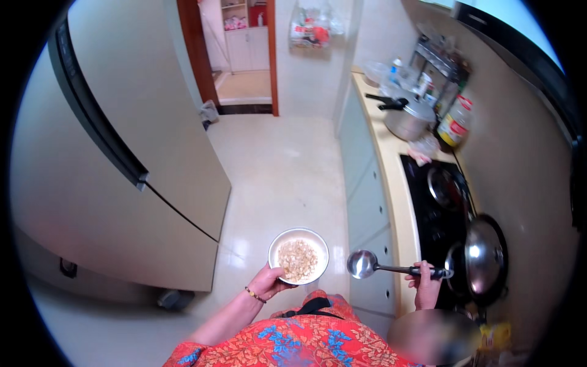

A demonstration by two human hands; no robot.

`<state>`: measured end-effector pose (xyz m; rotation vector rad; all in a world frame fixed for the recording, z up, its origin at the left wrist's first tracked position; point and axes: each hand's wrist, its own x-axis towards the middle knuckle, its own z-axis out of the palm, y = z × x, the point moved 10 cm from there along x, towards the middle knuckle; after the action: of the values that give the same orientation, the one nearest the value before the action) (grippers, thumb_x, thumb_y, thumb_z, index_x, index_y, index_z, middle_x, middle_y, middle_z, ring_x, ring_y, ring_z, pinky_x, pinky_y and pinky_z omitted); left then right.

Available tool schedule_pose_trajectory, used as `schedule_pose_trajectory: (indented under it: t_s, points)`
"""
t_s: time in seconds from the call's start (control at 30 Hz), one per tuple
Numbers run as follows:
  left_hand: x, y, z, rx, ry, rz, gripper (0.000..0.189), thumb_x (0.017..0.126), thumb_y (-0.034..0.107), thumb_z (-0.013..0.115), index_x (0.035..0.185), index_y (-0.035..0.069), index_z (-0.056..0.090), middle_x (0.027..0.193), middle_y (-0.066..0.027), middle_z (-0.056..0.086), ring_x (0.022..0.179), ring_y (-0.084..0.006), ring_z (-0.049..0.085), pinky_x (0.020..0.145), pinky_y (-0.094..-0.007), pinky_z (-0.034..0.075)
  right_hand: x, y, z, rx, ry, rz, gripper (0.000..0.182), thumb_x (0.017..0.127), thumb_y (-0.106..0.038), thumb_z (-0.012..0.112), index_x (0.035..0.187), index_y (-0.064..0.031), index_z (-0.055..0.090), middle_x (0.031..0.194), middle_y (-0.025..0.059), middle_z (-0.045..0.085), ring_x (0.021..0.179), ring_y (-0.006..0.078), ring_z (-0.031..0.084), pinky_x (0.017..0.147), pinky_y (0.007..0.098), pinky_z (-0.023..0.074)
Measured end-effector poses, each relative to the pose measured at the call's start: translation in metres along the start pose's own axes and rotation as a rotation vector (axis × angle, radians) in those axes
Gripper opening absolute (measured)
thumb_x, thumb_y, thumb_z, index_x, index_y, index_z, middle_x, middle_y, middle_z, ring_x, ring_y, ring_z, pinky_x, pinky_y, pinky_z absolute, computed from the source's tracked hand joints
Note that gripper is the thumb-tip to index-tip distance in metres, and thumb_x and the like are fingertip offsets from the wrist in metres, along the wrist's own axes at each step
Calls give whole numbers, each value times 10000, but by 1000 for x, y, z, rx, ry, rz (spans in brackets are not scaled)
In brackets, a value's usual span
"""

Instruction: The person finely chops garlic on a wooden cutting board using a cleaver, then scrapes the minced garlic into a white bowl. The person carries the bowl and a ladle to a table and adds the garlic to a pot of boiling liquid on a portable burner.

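Observation:
My left hand (270, 282) grips the near left rim of a round bowl (323, 238), its thumb over the edge. Pale, crumbly flakes or chopped bits (297, 259) cover the bottom of the bowl; their kind cannot be told. A metal ladle (362, 264) lies level in my right hand (426, 282), its fingers closed around the dark handle and its round cup pointing left towards the bowl. Right of that hand, a metal lid (481, 261) stands tilted at the hob (431, 229).
Along the right counter (383, 137) stand a pressure cooker (410, 119), an oil bottle (455, 121) and a plastic bag (423, 149). A large fridge (137, 114) fills the left. Pale floor (284, 174) runs to a doorway (243, 87). A blurred patch hides part of the lower right.

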<state>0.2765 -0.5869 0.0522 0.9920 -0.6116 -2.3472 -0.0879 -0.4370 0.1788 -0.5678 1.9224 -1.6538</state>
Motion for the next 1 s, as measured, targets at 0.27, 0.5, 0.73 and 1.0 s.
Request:
schedule_pose_trajectory:
  t_s: [0.27,0.5,0.73,1.0]
  points:
    - [84,153,-92,-199,264,231,585,791,-13,495,1364,-14,378,1293,-208,530,1143,-351,582,919,-498,529,181,36,258,-137,-333,141,249,911,-243,608,1016,-22,655,669,63,638,458,83,538,381,196,347]
    - [154,298,-178,-336,334,452,593,782,-11,487,1362,-25,368,1299,-222,521,1130,-363,586,911,-510,531,282,-6,525,85,-524,95,248,923,-191,601,1067,7,640,717,85,646,496,85,544,399,201,371]
    - [278,474,-298,-335,371,469,629,774,-52,453,1389,-16,327,1311,-230,505,1132,-383,583,893,-499,552,389,-29,774,59,-587,70,258,929,-228,607,1056,-5,630,694,78,636,495,97,556,398,208,365]
    - [457,696,-336,-400,289,419,578,831,13,484,1392,47,347,1308,-187,523,1162,-350,568,911,-517,516,560,-51,939,27,-542,237,335,950,-310,550,1109,-19,593,745,93,666,554,146,642,405,211,381]
